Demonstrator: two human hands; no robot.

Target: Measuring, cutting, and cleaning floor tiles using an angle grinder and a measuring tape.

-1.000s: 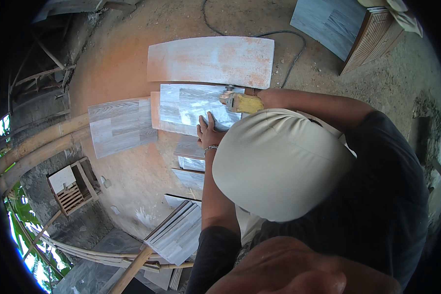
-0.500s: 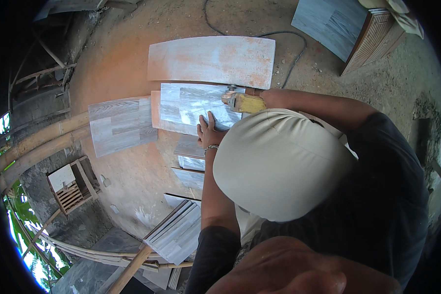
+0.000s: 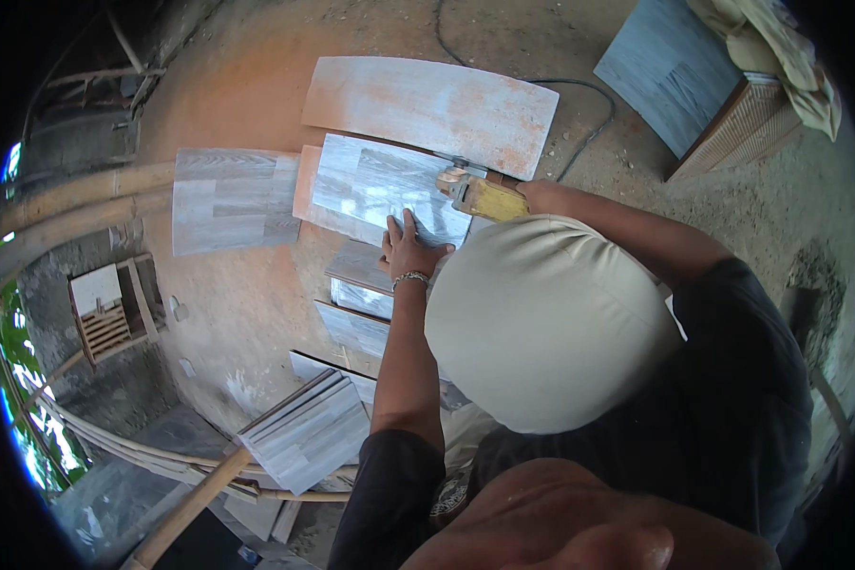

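My left hand (image 3: 411, 252) lies with fingers spread on a grey wood-look tile (image 3: 366, 180), near its closer edge. A bracelet circles that wrist. In my right hand (image 3: 541, 196) is a yellow angle grinder (image 3: 492, 200); most of the hand's grip is hidden behind the tool and a cream cap. The grinder's head and disc sit at the tile's far right edge. Beneath the grey tile, an orange-backed tile (image 3: 307, 180) sticks out at the left. Right beyond them lies a long dusty pale tile (image 3: 427, 109).
Another grey tile (image 3: 233, 201) lies to the left, with bamboo poles (image 3: 95, 209) beyond it. Stacked tiles (image 3: 309, 432) are at the lower left. A black cord (image 3: 598, 93) crosses the ground. Upright tiles (image 3: 670, 71) stand far right. The cream cap (image 3: 551, 323) covers the middle.
The whole view has turned and shifted slightly. My left hand stays flat on the tile, and the grinder in my right hand remains at its far edge with little visible movement.
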